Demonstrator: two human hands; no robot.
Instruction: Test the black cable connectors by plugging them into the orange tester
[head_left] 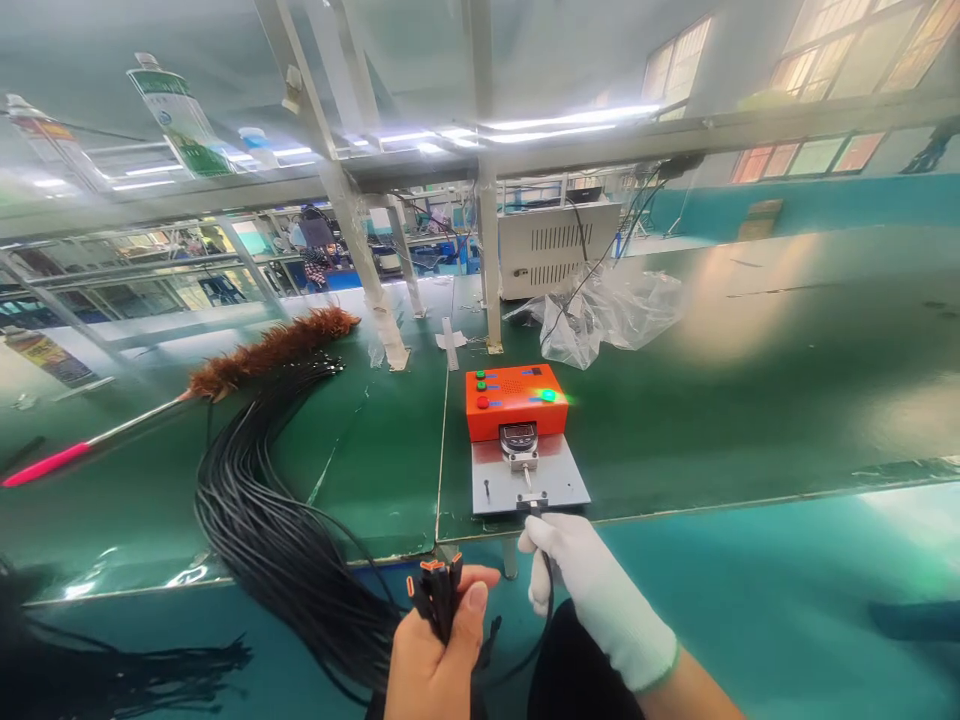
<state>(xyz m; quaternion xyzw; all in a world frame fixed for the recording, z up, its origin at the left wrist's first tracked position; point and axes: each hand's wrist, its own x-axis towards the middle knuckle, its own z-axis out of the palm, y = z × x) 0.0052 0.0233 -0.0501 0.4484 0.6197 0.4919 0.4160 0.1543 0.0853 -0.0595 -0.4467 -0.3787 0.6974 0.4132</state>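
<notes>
L hand [435, 645] grips cable ends [441, 592]; gloved R hand [574, 560] pinches lone cable [534, 509] nr gauge [519, 438] w/ metal plate [559, 468].

A brown feather duster [274, 350] is laid on the left of the green bench [750, 400], crumpled clear plastic [622, 318] is heaped before a vented metal box [551, 255], and a green-and-white can [180, 122] is set on the raised frame [356, 220].

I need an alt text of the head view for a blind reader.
A white-gloved right hand holds a black cable at the front edge of a metal plate before an orange box; the bare left hand grips several orange-tipped black connectors. A cable bundle trails over the edge of the green table near a pink-handled duster.
</notes>
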